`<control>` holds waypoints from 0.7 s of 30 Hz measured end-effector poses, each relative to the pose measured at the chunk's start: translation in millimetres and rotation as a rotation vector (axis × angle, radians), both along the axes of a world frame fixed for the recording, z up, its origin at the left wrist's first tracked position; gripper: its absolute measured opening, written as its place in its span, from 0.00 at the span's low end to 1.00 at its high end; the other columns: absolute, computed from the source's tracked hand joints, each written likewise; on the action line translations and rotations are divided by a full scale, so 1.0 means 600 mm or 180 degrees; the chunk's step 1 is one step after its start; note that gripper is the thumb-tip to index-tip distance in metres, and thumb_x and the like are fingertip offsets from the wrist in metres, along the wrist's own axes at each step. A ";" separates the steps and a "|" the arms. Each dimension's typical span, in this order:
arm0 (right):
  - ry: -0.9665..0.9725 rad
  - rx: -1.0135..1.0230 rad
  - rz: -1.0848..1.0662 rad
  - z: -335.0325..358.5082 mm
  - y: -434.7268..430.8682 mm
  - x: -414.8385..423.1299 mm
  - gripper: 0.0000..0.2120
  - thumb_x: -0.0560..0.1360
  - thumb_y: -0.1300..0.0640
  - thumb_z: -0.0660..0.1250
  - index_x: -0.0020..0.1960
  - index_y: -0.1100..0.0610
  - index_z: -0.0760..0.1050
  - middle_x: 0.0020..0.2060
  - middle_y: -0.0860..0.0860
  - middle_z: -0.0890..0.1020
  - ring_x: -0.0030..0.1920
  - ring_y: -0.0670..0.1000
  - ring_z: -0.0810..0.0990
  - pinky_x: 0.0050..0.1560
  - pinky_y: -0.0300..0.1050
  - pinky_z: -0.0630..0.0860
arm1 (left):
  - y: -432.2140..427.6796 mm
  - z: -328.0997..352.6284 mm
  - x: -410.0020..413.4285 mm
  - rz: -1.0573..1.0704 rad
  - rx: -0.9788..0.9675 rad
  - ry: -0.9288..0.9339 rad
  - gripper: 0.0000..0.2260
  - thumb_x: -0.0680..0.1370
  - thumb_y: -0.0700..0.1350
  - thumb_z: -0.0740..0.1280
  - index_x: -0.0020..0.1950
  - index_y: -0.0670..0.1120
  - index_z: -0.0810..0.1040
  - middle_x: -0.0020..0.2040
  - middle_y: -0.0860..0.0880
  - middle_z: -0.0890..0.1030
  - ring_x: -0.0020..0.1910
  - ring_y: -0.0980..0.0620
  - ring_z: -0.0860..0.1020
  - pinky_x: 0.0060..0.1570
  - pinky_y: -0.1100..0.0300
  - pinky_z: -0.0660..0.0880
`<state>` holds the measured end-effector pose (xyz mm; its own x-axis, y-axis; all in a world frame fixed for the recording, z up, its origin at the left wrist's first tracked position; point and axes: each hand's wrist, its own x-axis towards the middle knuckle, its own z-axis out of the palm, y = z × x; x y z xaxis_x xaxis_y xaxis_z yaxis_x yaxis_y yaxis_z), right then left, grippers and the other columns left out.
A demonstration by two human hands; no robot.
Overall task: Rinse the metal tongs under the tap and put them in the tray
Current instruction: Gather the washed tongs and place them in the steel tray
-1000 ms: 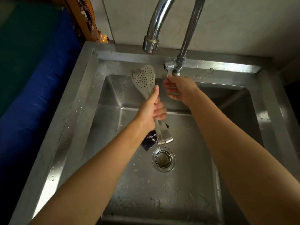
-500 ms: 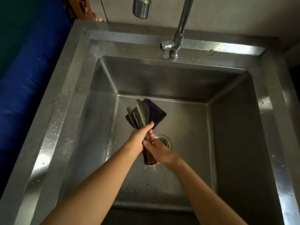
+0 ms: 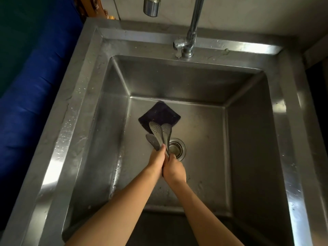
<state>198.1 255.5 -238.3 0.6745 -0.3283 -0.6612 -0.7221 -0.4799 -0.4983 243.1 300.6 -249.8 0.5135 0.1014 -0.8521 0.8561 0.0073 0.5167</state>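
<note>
Tongs: the metal tongs (image 3: 156, 130) are sitting low inside the basin, just left of the middle of the frame. Their two perforated heads are pointing toward the top of the frame and lying close together, and the handles are hiding between the hands.
Extra blade: a grey blade shape (image 3: 152, 141) is showing just below and left of the heads. I cannot tell whether it is part of the tongs or a reflection.
Left hand: the left hand (image 3: 157, 160) is gripping the tongs right below the heads, with its fingers curling round the shaft.
Right hand: the right hand (image 3: 174, 170) is wrapping round the handle end and pressing against the left hand.
Forearms: both forearms (image 3: 124, 206) are reaching in from the bottom edge of the frame and converging on the tongs.
Pad: a dark square pad (image 3: 159, 113) is lying on the basin floor behind the heads, partly covered by them.
Drain: the drain (image 3: 178, 148) is sitting just right of the tongs, touching the right hand's outline.
Sink: the steel sink (image 3: 85, 96) is filling most of the frame, with droplets glinting on its left rim.
Tap: the tap spout (image 3: 151, 7) is hanging at the top centre, well above the tongs. The tap stem (image 3: 194, 23) is rising from the back ledge at upper right of centre.
Left edge: a blue surface (image 3: 35, 89) is running along the left side of the frame.
</note>
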 end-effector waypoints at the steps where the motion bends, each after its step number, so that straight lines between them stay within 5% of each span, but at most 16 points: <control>1: -0.0030 -0.0115 0.0077 0.010 0.000 0.001 0.20 0.80 0.47 0.47 0.60 0.59 0.70 0.52 0.60 0.81 0.52 0.61 0.79 0.46 0.50 0.72 | -0.001 0.010 -0.004 -0.0008 0.0007 -0.0044 0.16 0.81 0.47 0.58 0.65 0.39 0.71 0.53 0.42 0.79 0.52 0.44 0.79 0.43 0.62 0.73; 3: -0.0047 -0.0285 0.0160 0.032 -0.001 0.001 0.19 0.80 0.48 0.47 0.60 0.58 0.69 0.51 0.60 0.81 0.51 0.61 0.80 0.43 0.49 0.71 | 0.001 0.032 -0.011 0.0047 -0.0028 0.0001 0.14 0.81 0.44 0.57 0.62 0.38 0.72 0.53 0.41 0.79 0.50 0.44 0.78 0.45 0.60 0.74; 7: -0.0033 -0.0209 0.0150 0.071 -0.006 0.003 0.17 0.80 0.51 0.50 0.60 0.58 0.71 0.52 0.61 0.81 0.53 0.63 0.79 0.47 0.50 0.72 | 0.011 0.082 -0.029 0.0372 -0.0584 0.0296 0.12 0.78 0.40 0.60 0.36 0.41 0.76 0.34 0.45 0.78 0.34 0.51 0.76 0.29 0.62 0.73; 14: -0.0179 0.0103 0.0413 0.163 -0.002 0.035 0.17 0.79 0.51 0.52 0.55 0.60 0.74 0.51 0.61 0.81 0.49 0.60 0.78 0.43 0.45 0.69 | 0.041 0.180 -0.020 0.0486 -0.0847 0.0003 0.11 0.80 0.39 0.57 0.41 0.42 0.74 0.17 0.49 0.74 0.14 0.58 0.69 0.16 0.69 0.67; 16: -0.0261 0.0138 0.0492 0.197 0.005 0.049 0.17 0.79 0.52 0.54 0.55 0.62 0.75 0.52 0.61 0.80 0.53 0.61 0.78 0.45 0.45 0.69 | 0.052 0.221 -0.011 0.0409 -0.0745 -0.0167 0.10 0.79 0.37 0.56 0.54 0.39 0.75 0.24 0.35 0.77 0.16 0.57 0.71 0.16 0.69 0.68; 18: -0.0376 0.0150 0.0548 0.234 0.016 0.065 0.17 0.78 0.52 0.54 0.54 0.62 0.75 0.51 0.61 0.81 0.51 0.61 0.78 0.43 0.43 0.68 | 0.064 0.258 0.001 0.0377 -0.0569 -0.0356 0.15 0.78 0.35 0.56 0.63 0.35 0.72 0.45 0.29 0.80 0.29 0.52 0.78 0.19 0.67 0.73; 21: -0.0579 0.0094 0.0642 0.295 0.042 0.090 0.17 0.78 0.52 0.54 0.52 0.64 0.76 0.44 0.59 0.80 0.42 0.57 0.77 0.32 0.40 0.67 | 0.091 0.310 0.026 0.0350 -0.0526 -0.0720 0.09 0.77 0.36 0.58 0.52 0.37 0.76 0.41 0.41 0.78 0.36 0.47 0.77 0.23 0.65 0.75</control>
